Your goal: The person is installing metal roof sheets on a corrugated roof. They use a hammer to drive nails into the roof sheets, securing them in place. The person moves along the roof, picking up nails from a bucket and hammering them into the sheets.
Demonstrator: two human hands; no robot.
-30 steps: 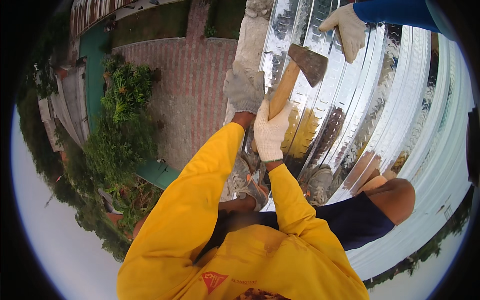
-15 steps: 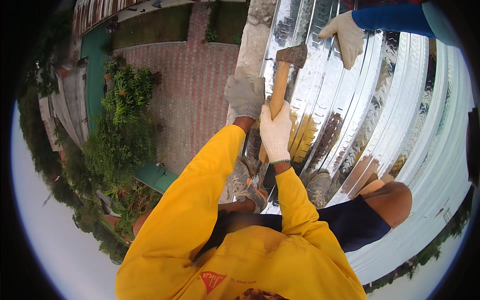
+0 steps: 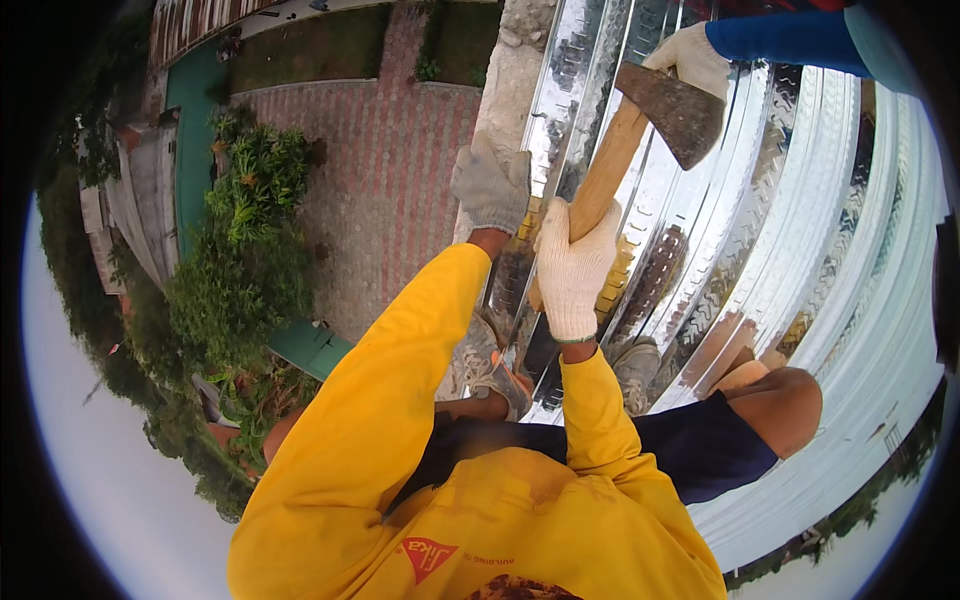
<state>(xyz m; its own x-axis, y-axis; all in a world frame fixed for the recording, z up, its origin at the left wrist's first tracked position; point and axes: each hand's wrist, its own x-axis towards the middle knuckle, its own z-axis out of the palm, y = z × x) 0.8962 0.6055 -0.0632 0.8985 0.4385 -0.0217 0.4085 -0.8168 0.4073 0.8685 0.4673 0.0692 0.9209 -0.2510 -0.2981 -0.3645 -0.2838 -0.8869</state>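
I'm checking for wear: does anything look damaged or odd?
The axe head looks dark and blotchy, perhaps rusty. Beside the metal sheets, the concrete ledge looks rough, with lumps near its far end.

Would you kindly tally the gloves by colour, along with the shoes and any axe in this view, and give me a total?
Grey glove: 1
White gloves: 2, one partly behind the axe
Shoes: 2
Axe: 1
Total: 6
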